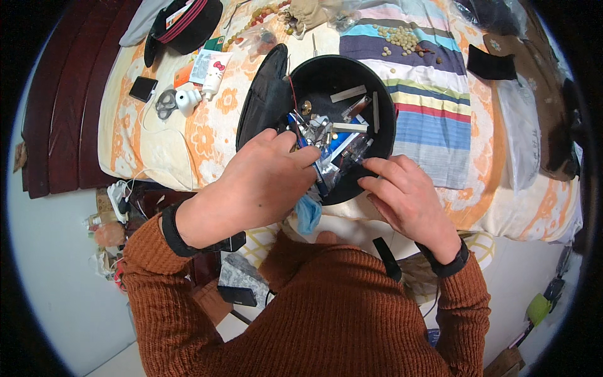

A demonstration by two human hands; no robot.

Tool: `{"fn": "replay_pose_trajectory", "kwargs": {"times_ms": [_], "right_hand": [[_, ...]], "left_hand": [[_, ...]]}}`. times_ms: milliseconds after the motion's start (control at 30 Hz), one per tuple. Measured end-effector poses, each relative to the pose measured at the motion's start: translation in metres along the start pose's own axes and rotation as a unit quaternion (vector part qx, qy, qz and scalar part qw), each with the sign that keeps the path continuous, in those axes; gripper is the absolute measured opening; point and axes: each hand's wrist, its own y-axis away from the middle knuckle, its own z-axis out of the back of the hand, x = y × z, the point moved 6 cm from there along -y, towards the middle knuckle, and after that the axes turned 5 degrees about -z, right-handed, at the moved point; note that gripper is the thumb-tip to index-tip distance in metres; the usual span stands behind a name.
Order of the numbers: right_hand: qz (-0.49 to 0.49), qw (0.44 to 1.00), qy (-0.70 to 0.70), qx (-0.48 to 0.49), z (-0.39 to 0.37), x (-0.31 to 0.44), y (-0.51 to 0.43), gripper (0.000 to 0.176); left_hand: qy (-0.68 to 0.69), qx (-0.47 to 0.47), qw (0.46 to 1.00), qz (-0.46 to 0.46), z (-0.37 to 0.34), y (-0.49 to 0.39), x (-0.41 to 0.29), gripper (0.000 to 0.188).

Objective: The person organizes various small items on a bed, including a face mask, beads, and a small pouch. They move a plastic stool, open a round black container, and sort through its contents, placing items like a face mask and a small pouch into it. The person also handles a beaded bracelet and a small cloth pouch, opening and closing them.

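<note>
A round black zippered case [340, 70] stands unzipped before me, its lid [266, 103] folded back to the left. My left hand [273, 174] reaches over the case's near left side with curled fingers among the small items; its grip is hidden. At the near right rim my right hand [407, 191] has its fingertips against a clear plastic packet [355, 148]. Inside lie a nail clipper [355, 108], several pale flat bars [348, 94], a round gold-coloured piece [306, 107] and a blue-and-white packet [346, 143]. A light blue cloth-like piece [307, 217] hangs below my left hand.
The case rests on a flowered bedspread [207, 146]. Pale beads [400, 38] lie on a striped cloth [433, 132] to the right. Leftward are a white tube [216, 75], a black phone [143, 88] with a white cable, and a black hat [188, 28].
</note>
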Motion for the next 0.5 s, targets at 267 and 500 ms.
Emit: {"fn": "replay_pose_trajectory", "kwargs": {"times_ms": [267,500], "right_hand": [[0.018,0.999,0.001,-0.035,-0.007,0.000,-0.011,0.017],[-0.059,0.984,-0.098,-0.138,0.061,0.015,0.008,0.020]], "left_hand": [[0.042,-0.154,0.982,0.106,0.026,-0.038,0.017,0.051],[0.068,-0.375,0.924,0.046,0.102,0.009,0.006,0.069]]}}
